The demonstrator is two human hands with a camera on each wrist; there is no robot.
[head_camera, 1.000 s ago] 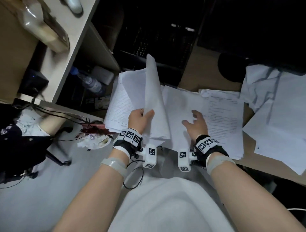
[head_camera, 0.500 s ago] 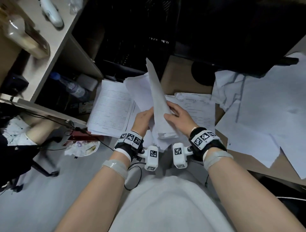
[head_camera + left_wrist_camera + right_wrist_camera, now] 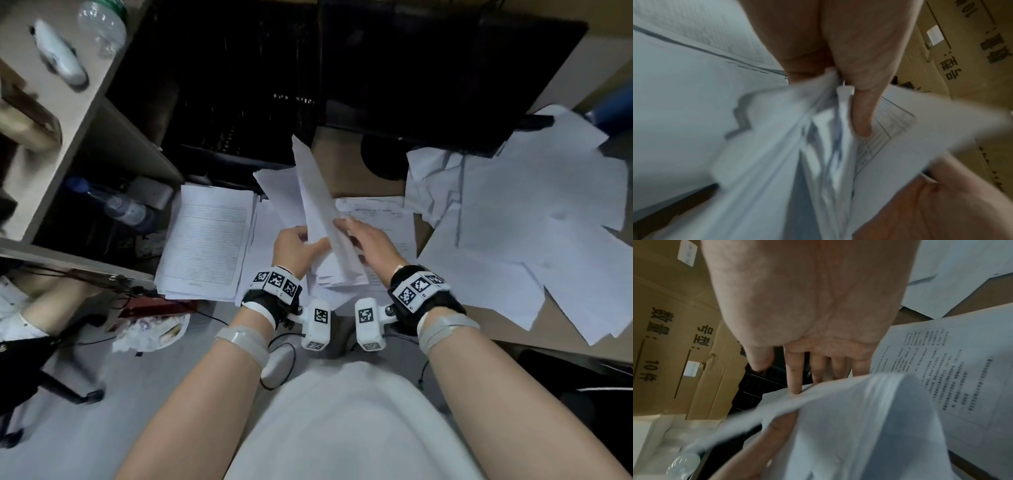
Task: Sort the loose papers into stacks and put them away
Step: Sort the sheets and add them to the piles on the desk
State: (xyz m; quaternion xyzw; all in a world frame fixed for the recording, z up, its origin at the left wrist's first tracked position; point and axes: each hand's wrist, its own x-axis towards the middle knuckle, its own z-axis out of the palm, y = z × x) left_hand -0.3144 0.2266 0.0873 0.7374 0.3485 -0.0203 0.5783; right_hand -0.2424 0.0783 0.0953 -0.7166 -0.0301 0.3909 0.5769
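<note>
A bundle of white sheets [image 3: 317,209] stands on edge over the desk between my hands. My left hand [image 3: 306,241] pinches its lower left side; the left wrist view shows the thumb [image 3: 861,116] clamped on the fanned sheets [image 3: 797,154]. My right hand [image 3: 346,228] lies flat against the bundle's right face, fingers [image 3: 795,382] straight and touching the paper [image 3: 859,418], thumb free. A squared stack of lined printed pages [image 3: 209,243] lies to the left. A printed sheet [image 3: 383,219] lies under my right hand. Loose white sheets [image 3: 531,222] spread at the right.
Black stacked trays [image 3: 239,102] stand behind the papers, beside a round monitor base [image 3: 380,157]. A water bottle [image 3: 118,205] lies on the shelf at left. Crumpled rubbish [image 3: 150,332] sits on the floor, and a cardboard box [image 3: 663,337] stands nearby.
My right hand left the flat printed sheet and came up against the bundle that my left hand held. The bundle now stands between both hands. The view shifted left.
</note>
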